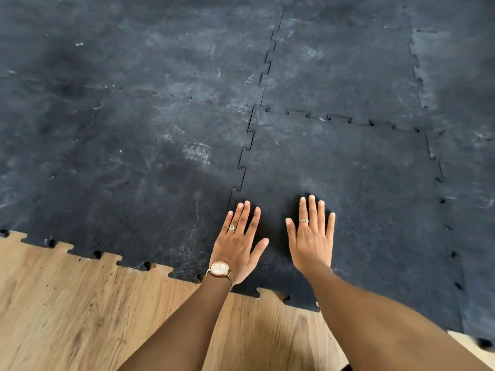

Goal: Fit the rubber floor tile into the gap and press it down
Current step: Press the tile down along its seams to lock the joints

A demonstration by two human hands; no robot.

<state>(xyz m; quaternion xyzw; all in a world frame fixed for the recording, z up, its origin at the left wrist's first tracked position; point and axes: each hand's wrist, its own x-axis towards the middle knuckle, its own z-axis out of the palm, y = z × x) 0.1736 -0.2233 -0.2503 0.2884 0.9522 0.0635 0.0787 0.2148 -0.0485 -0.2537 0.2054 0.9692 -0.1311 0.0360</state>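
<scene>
A dark rubber floor tile (348, 183) with jigsaw edges lies flat among the other black tiles, its teeth meshed with the neighbours on the left, far and right sides. My left hand (238, 242) rests palm down with fingers spread on the tile's near left part, close to the left seam (242, 167). My right hand (312, 236) lies flat beside it, fingers spread, a little further right on the same tile. Neither hand holds anything. A watch sits on my left wrist.
Black interlocking rubber tiles (134, 129) cover the floor to the left, ahead and right. Bare wooden floor (80, 317) shows along the near side, below the toothed edge of the mats.
</scene>
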